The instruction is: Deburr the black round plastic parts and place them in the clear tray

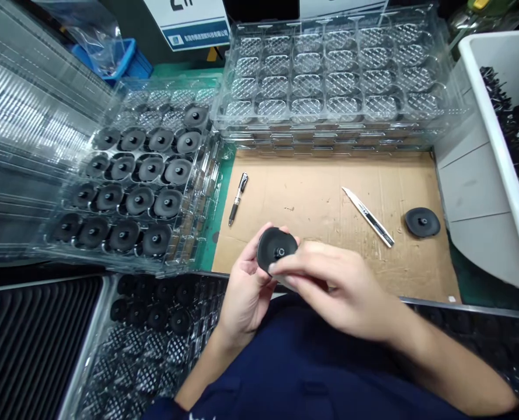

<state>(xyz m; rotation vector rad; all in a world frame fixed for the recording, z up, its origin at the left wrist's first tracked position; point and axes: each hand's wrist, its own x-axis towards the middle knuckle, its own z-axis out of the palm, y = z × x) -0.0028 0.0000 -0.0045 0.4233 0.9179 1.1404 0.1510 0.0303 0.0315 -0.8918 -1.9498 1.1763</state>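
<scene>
Resting between the hands (pixel 249 291) (pixel 344 286), the black disc (pixel 272 244) touches both.

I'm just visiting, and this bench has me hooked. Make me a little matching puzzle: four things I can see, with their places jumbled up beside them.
Things
1. Pen
2. White pointed tool
3. Lone round black part
4. Black part touched by the right hand

Places
A. Held in the left hand
B. On the cardboard, near its right edge
C. On the cardboard, near its left edge
D. On the cardboard, between two other listed things

Right pairs: 1-C, 2-D, 3-B, 4-A
</scene>
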